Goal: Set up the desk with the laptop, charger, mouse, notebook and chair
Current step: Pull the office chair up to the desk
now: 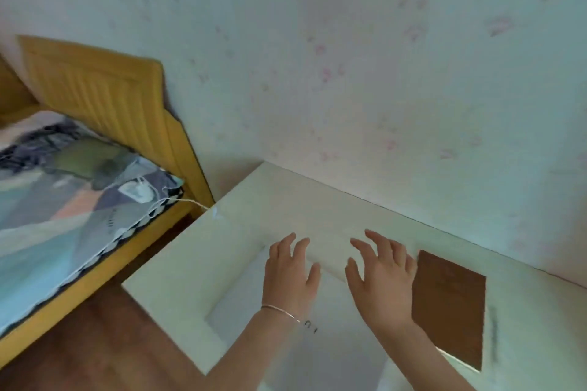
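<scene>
My left hand and right hand hover with fingers spread and loose, holding nothing, over the closed laptop lying flat on the table. The brown notebook lies just beside it on the right. The charger rests on the bed, its cable trailing toward the table. Mouse and chair are not visible. Judgement: laptop and notebook placed; lid unopened, charger outstanding.

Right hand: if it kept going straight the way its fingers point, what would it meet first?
The right hand points forward across the white desk. Nothing shows on the bare desk ahead of it, so it would likely reach the wall first. The brown notebook lies off to its right.
</scene>
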